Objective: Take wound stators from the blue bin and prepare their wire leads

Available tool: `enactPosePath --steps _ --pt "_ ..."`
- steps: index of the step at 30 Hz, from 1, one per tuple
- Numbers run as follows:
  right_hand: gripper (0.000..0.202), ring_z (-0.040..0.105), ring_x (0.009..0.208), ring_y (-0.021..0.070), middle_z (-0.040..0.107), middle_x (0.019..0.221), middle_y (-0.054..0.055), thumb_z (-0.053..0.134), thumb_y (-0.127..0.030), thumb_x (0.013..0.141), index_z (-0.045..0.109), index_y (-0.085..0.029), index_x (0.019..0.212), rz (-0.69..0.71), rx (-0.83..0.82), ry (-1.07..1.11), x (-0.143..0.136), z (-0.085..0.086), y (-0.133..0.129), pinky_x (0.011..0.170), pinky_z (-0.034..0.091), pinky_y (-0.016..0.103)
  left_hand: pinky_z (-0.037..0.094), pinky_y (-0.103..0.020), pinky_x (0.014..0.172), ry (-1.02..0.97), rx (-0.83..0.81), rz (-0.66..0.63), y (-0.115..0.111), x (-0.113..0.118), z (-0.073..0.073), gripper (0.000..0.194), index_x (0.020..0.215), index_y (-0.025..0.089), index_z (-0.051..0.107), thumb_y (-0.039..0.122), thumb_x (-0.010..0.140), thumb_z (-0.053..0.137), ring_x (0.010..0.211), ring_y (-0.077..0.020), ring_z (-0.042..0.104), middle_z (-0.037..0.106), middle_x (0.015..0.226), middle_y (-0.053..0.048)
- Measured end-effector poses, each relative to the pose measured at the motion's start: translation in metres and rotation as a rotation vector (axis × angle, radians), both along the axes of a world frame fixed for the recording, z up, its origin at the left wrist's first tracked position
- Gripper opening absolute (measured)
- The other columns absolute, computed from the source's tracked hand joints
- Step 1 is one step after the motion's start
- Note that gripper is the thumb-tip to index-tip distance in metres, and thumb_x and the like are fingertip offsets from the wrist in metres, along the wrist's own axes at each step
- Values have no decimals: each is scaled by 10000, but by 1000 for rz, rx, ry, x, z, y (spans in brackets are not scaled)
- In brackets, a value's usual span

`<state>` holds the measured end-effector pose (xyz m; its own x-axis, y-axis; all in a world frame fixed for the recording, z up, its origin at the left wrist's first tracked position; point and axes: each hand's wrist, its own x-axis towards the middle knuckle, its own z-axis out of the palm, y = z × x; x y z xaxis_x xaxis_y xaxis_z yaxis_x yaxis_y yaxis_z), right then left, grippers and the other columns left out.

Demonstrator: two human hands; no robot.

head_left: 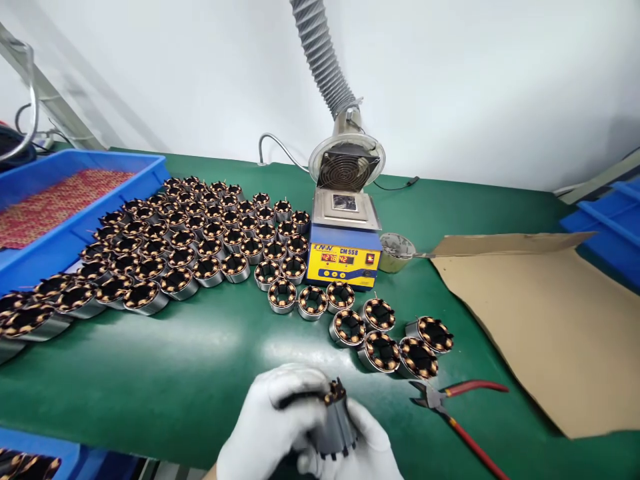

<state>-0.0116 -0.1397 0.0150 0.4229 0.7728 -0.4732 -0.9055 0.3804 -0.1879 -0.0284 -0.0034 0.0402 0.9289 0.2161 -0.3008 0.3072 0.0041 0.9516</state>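
Both hands wear white gloves at the bottom centre. My left hand (275,420) is blurred, its fingers curled against the near side and top of a metal motor stator (336,427). From the right, my right hand (367,443) wraps round the same stator, which is tilted, with copper windings and black pins at its upper end. Just beyond the hands stand several loose stators (381,352) in a small group. Red-handled cutting pliers (434,399) lie open to the right of my right hand.
Many stators (145,295) fill the left. Behind stand a blue-and-yellow solder pot (343,260), a fume hose (325,60) and a small tub (395,253). Cardboard (545,327) lies right; blue bins (75,213) flank the green table (150,387).
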Motion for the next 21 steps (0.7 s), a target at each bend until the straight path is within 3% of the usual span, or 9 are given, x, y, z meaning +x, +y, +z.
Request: enactPosePath --steps 1,3,6,9,12,14,16,19,21 --pt "393 646 767 225 709 811 64 706 -488 651 690 -194 910 3 -6 3 -2 0 -1 708 483 355 502 -252 620 6 -67 99 -2 3 0 15 573 201 679 194 561 676 637 -178 617 689 658 -2" --pt "369 636 683 174 706 802 63 703 -475 659 687 -180 881 -1 -17 16 -4 2 -2 653 470 280 476 -221 540 10 -218 263 -1 7 -4 102 523 186 643 234 611 661 519 -138 577 643 536 10" --pt "396 615 620 118 697 797 63 698 -467 661 680 -168 920 7 34 46 -4 7 -1 566 423 195 499 -214 636 -89 -449 416 7 7 -8 141 719 184 680 274 617 720 608 -137 622 673 598 13" --pt "374 616 626 126 685 791 56 689 -460 695 672 -164 923 -3 15 -15 -1 11 5 569 428 211 517 -249 678 -36 -435 253 9 4 -2 354 878 189 689 165 528 734 746 -187 656 719 755 -19" --pt "370 637 813 207 683 921 61 729 -394 674 651 -203 982 -118 -114 -225 -2 12 12 730 478 329 518 -272 625 35 -208 122 1 1 6 144 639 192 696 120 528 638 669 -203 646 702 664 -16" --pt "481 587 1021 260 653 1083 72 754 -298 609 627 -222 1067 -178 -262 -363 -6 10 13 871 447 383 518 -274 640 2 -116 211 1 1 8 60 512 196 651 158 549 623 658 -203 640 684 606 -16" --pt "599 522 1137 280 609 1188 57 737 -163 539 606 -247 1118 -177 -534 -473 -11 5 12 956 400 390 512 -259 637 -34 -137 321 8 1 4 36 545 196 641 204 576 657 650 -186 630 667 597 -4" --pt "641 520 1136 294 603 1185 42 719 -77 476 604 -277 1074 -207 -927 -672 -20 -5 14 982 378 404 501 -262 743 -82 -232 423 23 1 -5 136 767 189 639 295 683 658 782 -175 644 694 766 -14" --pt "529 546 1097 300 622 1142 53 747 -124 487 602 -272 974 -288 -1013 -842 -24 -12 19 963 388 416 464 -310 883 -87 -278 327 26 1 -9 355 988 182 606 263 647 666 1017 -218 610 693 1019 -69"
